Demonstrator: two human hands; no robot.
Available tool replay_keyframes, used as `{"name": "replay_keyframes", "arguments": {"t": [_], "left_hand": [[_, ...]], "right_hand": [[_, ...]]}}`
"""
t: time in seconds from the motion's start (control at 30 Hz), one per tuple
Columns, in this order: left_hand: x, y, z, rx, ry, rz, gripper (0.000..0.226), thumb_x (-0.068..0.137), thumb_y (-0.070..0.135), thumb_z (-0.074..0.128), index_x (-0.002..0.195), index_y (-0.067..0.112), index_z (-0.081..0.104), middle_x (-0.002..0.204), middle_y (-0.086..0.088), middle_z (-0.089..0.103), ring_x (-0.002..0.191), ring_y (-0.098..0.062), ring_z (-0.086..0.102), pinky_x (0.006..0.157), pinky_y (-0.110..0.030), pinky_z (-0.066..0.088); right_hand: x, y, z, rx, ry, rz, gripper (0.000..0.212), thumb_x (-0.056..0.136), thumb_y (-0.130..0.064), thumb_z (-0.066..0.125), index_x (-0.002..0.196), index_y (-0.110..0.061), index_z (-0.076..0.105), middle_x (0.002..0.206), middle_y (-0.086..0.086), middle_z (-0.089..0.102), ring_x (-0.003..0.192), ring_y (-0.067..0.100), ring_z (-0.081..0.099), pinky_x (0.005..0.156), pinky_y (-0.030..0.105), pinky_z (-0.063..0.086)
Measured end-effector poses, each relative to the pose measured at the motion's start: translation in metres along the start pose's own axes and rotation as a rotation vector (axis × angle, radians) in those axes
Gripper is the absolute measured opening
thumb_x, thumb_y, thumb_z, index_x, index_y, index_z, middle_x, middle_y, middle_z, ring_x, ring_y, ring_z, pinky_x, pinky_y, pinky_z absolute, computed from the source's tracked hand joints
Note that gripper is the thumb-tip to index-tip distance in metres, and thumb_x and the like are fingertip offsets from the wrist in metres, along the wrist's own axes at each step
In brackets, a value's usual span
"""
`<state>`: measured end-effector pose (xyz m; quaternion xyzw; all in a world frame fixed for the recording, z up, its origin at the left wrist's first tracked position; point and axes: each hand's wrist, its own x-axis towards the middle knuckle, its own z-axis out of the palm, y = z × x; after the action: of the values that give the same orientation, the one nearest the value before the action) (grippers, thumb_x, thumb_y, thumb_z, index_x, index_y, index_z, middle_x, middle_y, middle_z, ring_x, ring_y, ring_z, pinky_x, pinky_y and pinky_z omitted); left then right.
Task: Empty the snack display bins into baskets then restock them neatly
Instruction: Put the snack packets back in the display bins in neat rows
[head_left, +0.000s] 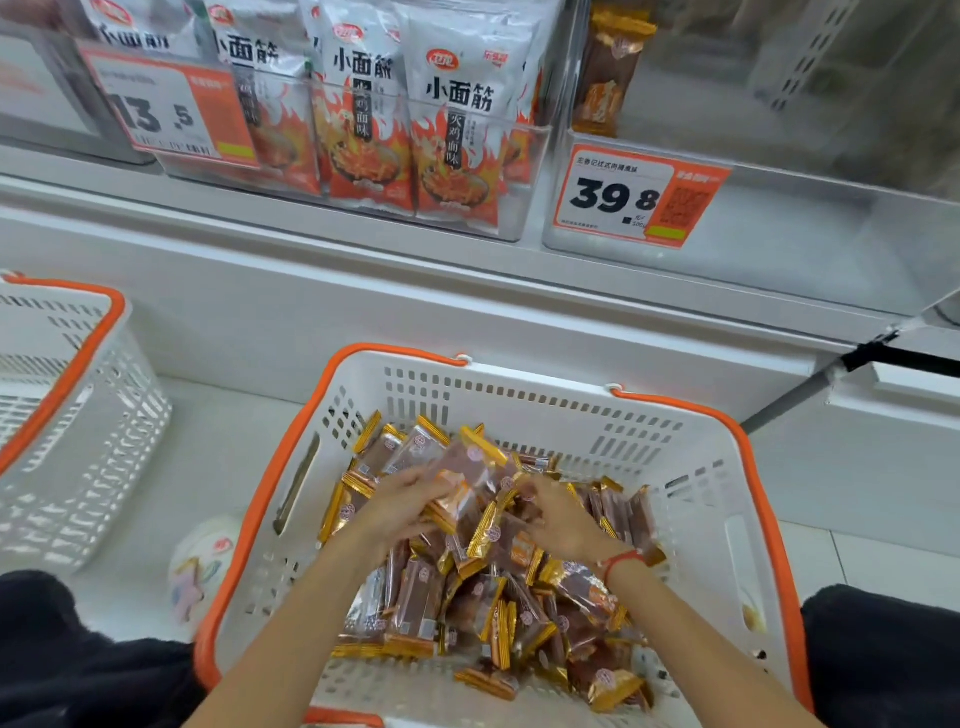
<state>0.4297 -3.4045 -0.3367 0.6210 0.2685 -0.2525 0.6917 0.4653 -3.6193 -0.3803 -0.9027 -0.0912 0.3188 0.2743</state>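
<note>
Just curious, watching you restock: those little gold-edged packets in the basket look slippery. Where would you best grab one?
Probably by a crimped gold end, from above. The snack packets lie flat and jumbled in the basket, so their ends stick up free. Both the left hand and right hand reach in from above.

Snack packets (483, 587) lie in the near basket (519, 400) — second basket (78, 415) left, display bins (727, 218) behind — above

You're in shop, snack aisle. Price tag (636, 200) reading 39.8 clipped to clear display bin (779, 218), second price tag (171, 106) at 13.5, packaged snack bags (457, 124) on shelf, orange-rimmed shopping basket (519, 410) below you.
</note>
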Motion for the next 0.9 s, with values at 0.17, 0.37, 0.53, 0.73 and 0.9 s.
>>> {"name": "replay_keyframes", "arguments": {"t": [0.17,0.37,0.53,0.73,0.9], "left_hand": [[0.004,-0.001,0.002,-0.15,-0.004,0.076,0.032,0.09,0.013,0.067,0.122,0.012,0.061,0.108,-0.013,0.072,0.1,-0.021,0.07,0.079,-0.027,0.058],[0.003,0.0,0.003,-0.162,-0.015,0.095,0.043,0.091,0.01,0.066,0.132,0.013,0.051,0.122,-0.01,0.066,0.103,-0.021,0.068,0.077,-0.03,0.059],[-0.004,0.004,0.009,0.073,0.012,0.122,0.036,0.093,0.01,0.063,0.126,0.022,0.056,0.129,0.006,0.056,0.113,-0.013,0.055,0.07,-0.025,0.053],[-0.018,0.022,0.035,0.052,-0.121,0.102,0.023,0.099,0.042,0.05,0.115,0.029,0.061,0.111,0.011,0.061,0.113,-0.014,0.055,0.084,-0.032,0.053],[-0.019,0.028,0.033,0.044,0.083,0.292,0.05,0.087,0.054,0.056,0.08,0.005,0.063,0.057,-0.008,0.058,0.058,-0.014,0.056,0.064,-0.032,0.043]], "right_hand": [[-0.012,0.024,0.033,-0.419,0.14,-0.105,0.04,0.086,-0.038,0.068,0.121,-0.025,0.054,0.122,-0.007,0.053,0.115,0.018,0.048,0.097,0.032,0.041],[-0.026,0.005,-0.002,0.291,0.246,0.029,0.025,0.082,-0.019,0.075,0.086,-0.028,0.052,0.082,-0.006,0.063,0.074,0.012,0.062,0.075,0.045,0.056],[-0.049,-0.02,-0.04,0.925,0.081,0.021,0.022,0.092,-0.014,0.064,0.113,-0.02,0.064,0.093,-0.003,0.069,0.081,0.01,0.066,0.078,0.025,0.054],[-0.049,-0.04,-0.039,0.746,0.204,-0.117,0.033,0.091,-0.022,0.065,0.12,-0.037,0.059,0.112,0.0,0.069,0.103,0.017,0.065,0.085,0.026,0.055],[-0.028,-0.065,-0.035,0.838,0.197,-0.155,0.034,0.084,-0.023,0.074,0.115,-0.024,0.059,0.091,0.001,0.074,0.084,0.013,0.071,0.078,0.024,0.056]]}}
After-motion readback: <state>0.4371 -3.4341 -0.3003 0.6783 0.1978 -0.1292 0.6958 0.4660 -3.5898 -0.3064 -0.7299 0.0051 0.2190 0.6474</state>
